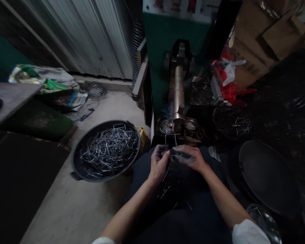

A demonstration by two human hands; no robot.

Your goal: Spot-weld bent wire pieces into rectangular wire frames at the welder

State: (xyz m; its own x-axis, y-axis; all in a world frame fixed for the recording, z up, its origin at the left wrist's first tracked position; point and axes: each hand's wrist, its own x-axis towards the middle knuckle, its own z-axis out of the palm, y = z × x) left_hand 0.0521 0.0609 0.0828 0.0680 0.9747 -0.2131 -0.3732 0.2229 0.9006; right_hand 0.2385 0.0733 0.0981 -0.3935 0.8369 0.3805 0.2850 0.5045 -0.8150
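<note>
Hands together above the lap, left hand [158,164] and right hand [191,157] both pinched closed on bent wire [165,142].

At far left, a grey worktop [17,95], its edge angled toward the floor [63,203]; nearer, a dark flat panel [27,183] running out of view. Behind, crumpled sacks [58,86] at the foot of a ribbed metal wall [91,37]. Between panel and wide black basin [76,159], a wedge of floor offering open room. Basin heaped with wire pieces [109,149], one bent piece poking up at the far rim; yellow crate [142,135] partly hidden behind its right edge. Rim near the left hand, yet apart from it.

In the middle, thumb and fingers of the left hand at the lower left of the bent wire, fingers of the right hand at its lower right. Uprights and top bar standing above the fingertips, toward the metal shaft [178,91] of a green machine [157,44]; tight room ahead. Cannot tell whether one piece or two. Beneath the hands, loose wires [169,186] in shadow on the lap [147,189].

Farther right, red bags [230,89], cardboard boxes [254,47], and a dark round vessel [269,176], its curved edge beyond the right forearm.
</note>
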